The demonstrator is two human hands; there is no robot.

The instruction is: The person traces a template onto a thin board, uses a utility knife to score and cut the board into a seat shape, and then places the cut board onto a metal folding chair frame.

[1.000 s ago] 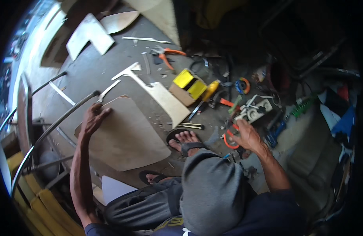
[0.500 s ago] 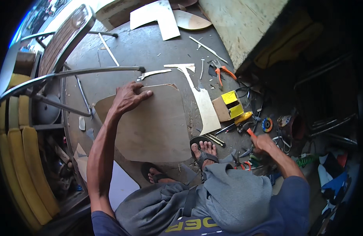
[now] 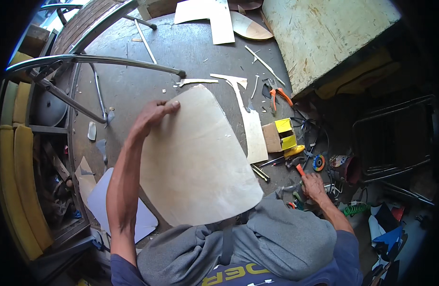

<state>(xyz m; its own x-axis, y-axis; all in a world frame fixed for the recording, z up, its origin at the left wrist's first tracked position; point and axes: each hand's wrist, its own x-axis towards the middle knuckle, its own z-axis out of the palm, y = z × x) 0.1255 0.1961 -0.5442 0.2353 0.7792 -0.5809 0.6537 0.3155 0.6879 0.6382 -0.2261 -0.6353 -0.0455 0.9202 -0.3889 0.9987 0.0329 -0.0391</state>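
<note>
My left hand (image 3: 157,113) is closed on the upper left edge of a pale thin board (image 3: 200,157) with rounded corners, thumb over its face. The board is tilted up off the floor, its lower edge at my knees. Over on the right, my right hand (image 3: 314,187) is closed around the orange handle of a hammer (image 3: 300,170). The hammer's dark head lies low among the tools, next to a yellow-handled tool (image 3: 294,151) and a coloured round disc (image 3: 318,162).
Orange-handled pliers (image 3: 278,97), a yellow-and-brown box (image 3: 280,135) and pale offcuts (image 3: 254,136) lie beyond the board. A metal-framed chair (image 3: 119,58) stands at the far left. A wooden cabinet (image 3: 324,33) bounds the far right. A white sheet (image 3: 143,221) lies by my left forearm.
The board has been raised from lying on the floor to a tilt, covering my feet. My left hand has closed on its edge. My right hand stays on the hammer.
</note>
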